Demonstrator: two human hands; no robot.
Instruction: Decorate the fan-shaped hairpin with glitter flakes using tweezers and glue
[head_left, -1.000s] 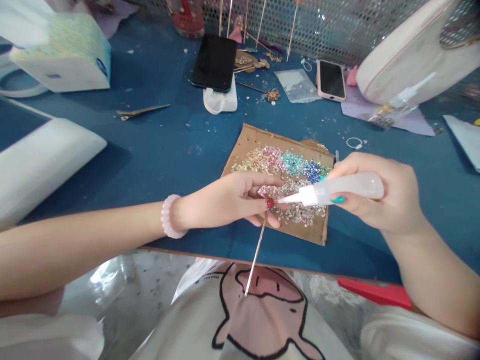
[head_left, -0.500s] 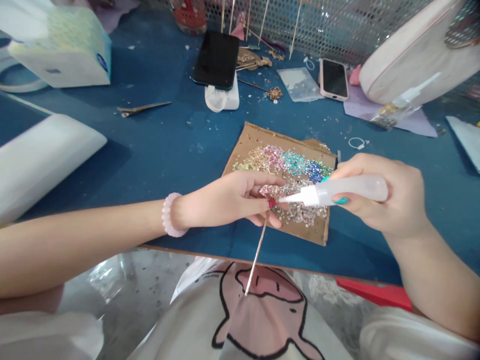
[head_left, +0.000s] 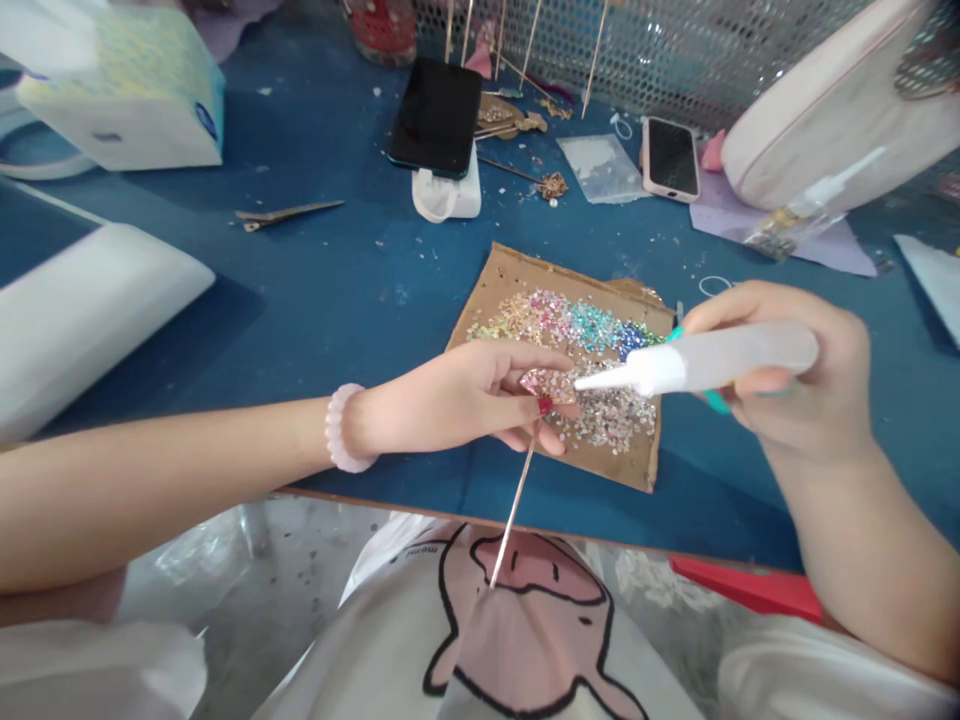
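Observation:
My left hand [head_left: 487, 395] pinches a hair stick [head_left: 514, 520] by its head, a small ornament covered in pink and clear rhinestones. The metallic shaft slants down toward my lap. Wrapped in my right hand [head_left: 814, 390] is a white squeeze glue bottle [head_left: 720, 358], lying nearly level. Its narrow nozzle points left, with the tip at the right edge of the ornament; whether they touch I cannot tell. Under both lies a cardboard piece [head_left: 517, 265] spread with loose rhinestones [head_left: 592, 325] in yellow, pink, turquoise, blue and silver. My fingers partly hide the ornament.
A metal hair clip [head_left: 289, 213] lies at the left, below a tissue box [head_left: 150, 100]. Behind the cardboard are a black phone [head_left: 436, 117], a plastic bag [head_left: 602, 168] and a pink-cased phone [head_left: 670, 158]. A perforated metal panel [head_left: 675, 60] stands along the back.
My right hand has drawn the glue bottle a little to the right and up, so its nozzle has left my left thumb and more of the ornament shows. My left hand has stayed put.

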